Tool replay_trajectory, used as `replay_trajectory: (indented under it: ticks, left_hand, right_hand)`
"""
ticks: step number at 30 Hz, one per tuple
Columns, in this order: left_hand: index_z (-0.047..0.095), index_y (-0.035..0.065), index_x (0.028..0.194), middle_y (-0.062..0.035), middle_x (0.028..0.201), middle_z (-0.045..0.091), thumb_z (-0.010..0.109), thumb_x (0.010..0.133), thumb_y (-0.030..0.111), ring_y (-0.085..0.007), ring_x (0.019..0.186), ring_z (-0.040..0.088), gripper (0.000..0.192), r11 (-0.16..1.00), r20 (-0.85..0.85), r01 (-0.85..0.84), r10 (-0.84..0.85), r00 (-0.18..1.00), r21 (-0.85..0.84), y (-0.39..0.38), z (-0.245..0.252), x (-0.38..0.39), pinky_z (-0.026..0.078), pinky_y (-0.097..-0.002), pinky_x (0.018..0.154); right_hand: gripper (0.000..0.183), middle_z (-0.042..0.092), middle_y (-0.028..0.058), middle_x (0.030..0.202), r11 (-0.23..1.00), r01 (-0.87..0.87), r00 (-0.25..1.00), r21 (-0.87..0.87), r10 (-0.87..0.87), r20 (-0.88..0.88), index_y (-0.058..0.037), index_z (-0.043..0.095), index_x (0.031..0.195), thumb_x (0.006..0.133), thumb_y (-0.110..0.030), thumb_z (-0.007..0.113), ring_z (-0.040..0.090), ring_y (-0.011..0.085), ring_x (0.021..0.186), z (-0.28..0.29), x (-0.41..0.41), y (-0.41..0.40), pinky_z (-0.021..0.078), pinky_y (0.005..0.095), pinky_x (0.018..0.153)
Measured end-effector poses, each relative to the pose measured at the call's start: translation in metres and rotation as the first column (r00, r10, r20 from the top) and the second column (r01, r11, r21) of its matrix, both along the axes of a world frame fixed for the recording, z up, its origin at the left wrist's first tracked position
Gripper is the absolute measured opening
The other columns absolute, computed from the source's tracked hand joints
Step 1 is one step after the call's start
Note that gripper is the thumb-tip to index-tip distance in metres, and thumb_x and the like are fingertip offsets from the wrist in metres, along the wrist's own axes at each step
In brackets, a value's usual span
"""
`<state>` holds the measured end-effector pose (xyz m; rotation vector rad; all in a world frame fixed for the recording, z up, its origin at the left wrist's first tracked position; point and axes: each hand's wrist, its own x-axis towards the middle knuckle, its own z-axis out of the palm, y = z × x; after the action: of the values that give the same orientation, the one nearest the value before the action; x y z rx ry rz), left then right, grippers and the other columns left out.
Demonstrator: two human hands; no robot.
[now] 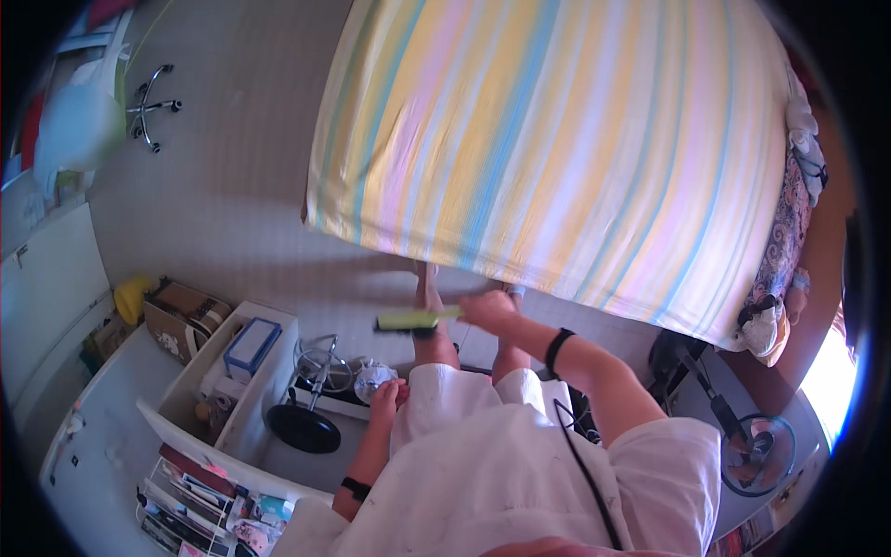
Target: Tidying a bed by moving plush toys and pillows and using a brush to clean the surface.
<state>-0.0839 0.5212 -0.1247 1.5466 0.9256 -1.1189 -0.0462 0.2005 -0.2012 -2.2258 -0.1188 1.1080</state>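
Observation:
My right hand [489, 313] grips the handle of a green bed brush [411, 321] with dark bristles on its lower side. The brush is slightly blurred and held out in front of my legs, apart from the bed's near edge. My left hand [388, 399] hangs beside my left thigh with its fingers curled. No object shows in it, but its palm is hidden. Before me a bed is spread with a striped sheet [543, 153] in yellow, blue, pink and white. A few creases run across its left part.
A black-seated stool [304, 427] and an open white drawer [257, 362] stand to my left. A standing fan [757, 452] is at my right. Folded bedding [790, 216] lies along the bed's right side. A chair's wheeled base [150, 106] rests on the floor at far left.

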Motion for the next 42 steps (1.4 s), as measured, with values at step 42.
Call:
replay_trajectory:
  ticks: [42]
  left_hand:
    - [0.05, 0.0063, 0.106, -0.0066, 0.096, 0.057, 0.048, 0.086, 0.025, -0.0108, 0.071, 0.054, 0.027, 0.99, 0.155, 0.131, -0.123, 0.98, -0.043, 0.041, -0.05, 0.209, 0.046, -0.022, 0.063]
  right_hand:
    - [0.032, 0.059, 0.0158, 0.07, 0.954, 0.192, 0.965, 0.232, -0.226, 0.13, -0.0046, 0.052, 0.089, 0.081, -0.035, 0.049, 0.057, 0.0345, 0.068, 0.07, 0.234, 0.087, 0.0443, 0.0409, 0.06]
